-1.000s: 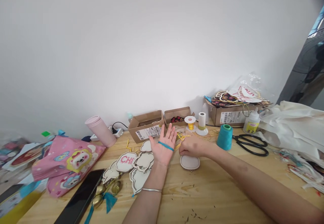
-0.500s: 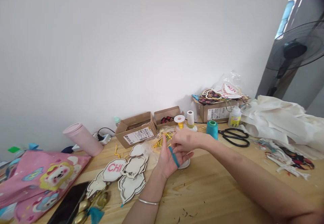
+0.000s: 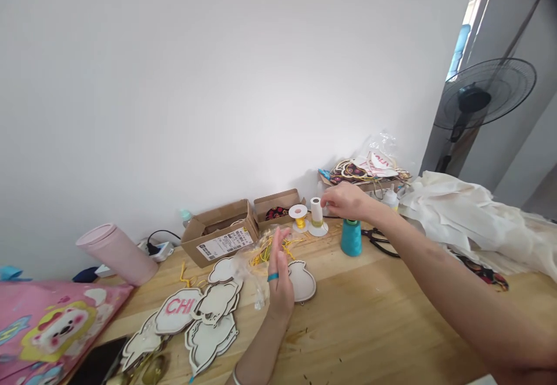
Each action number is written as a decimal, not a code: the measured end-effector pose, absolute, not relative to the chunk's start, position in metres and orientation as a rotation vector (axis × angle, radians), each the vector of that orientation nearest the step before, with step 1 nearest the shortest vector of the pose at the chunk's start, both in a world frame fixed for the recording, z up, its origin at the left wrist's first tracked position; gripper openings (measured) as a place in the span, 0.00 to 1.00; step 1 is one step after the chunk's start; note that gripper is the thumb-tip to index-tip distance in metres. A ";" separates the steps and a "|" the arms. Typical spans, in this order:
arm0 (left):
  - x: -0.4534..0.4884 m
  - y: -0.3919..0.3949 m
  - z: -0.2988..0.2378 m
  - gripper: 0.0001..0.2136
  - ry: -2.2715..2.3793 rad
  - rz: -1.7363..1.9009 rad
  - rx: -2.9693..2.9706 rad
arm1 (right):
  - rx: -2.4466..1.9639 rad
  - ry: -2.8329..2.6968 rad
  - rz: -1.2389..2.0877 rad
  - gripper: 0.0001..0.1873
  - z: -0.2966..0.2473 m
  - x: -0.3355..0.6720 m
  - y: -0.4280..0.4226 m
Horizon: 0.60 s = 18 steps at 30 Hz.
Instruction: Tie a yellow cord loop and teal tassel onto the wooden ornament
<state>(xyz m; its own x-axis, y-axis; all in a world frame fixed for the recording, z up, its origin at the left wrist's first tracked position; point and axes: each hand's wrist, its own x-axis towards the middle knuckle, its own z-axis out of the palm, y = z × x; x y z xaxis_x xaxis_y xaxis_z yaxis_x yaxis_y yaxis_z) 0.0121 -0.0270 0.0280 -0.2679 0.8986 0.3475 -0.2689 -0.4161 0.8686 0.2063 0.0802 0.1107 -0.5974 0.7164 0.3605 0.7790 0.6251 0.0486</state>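
Observation:
My left hand (image 3: 281,292) is upright with its fingers stretched out, and a band of teal thread (image 3: 272,277) is wound round it. My right hand (image 3: 346,200) is raised just above the teal cone of thread (image 3: 351,240), its fingertips pinched together; any strand between them is too fine to see. Close behind my left hand lie a white scalloped plaque (image 3: 303,282) and a clear bag of yellow cords (image 3: 262,252). A spool of yellow cord (image 3: 298,216) and a white roll (image 3: 316,211) stand left of my right hand.
Scalloped plaques (image 3: 215,301) are piled at left, near a pink tumbler (image 3: 117,254), a pink bag (image 3: 56,327) and a phone (image 3: 98,362). Cardboard boxes (image 3: 221,231) line the wall. Black scissors (image 3: 380,243) and white fabric (image 3: 470,216) lie at right.
My right hand has moved from beside my left palm up and right to above the teal cone. My left hand has turned edge-on. The whole view has shifted slightly.

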 end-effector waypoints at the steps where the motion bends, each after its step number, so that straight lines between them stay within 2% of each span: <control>1: 0.013 -0.028 0.029 0.18 0.900 1.825 1.132 | -1.213 -2.512 -0.339 0.12 0.112 0.212 0.080; 5: 0.010 -0.023 0.027 0.18 0.906 1.884 1.095 | -1.250 -2.290 -0.460 0.12 0.126 0.236 0.073; 8: 0.005 -0.019 0.024 0.18 0.926 1.882 1.073 | -1.263 -2.126 -0.415 0.12 0.152 0.254 0.065; 12: -0.001 -0.015 0.023 0.17 0.981 1.845 1.046 | -1.257 -2.108 -0.129 0.18 0.196 0.280 0.048; 16: -0.008 -0.011 0.024 0.18 0.977 1.923 0.969 | -1.413 -2.287 0.259 0.35 0.217 0.298 0.031; 18: -0.010 -0.008 0.024 0.18 0.950 1.955 0.938 | -1.535 -2.365 0.457 0.38 0.214 0.301 0.026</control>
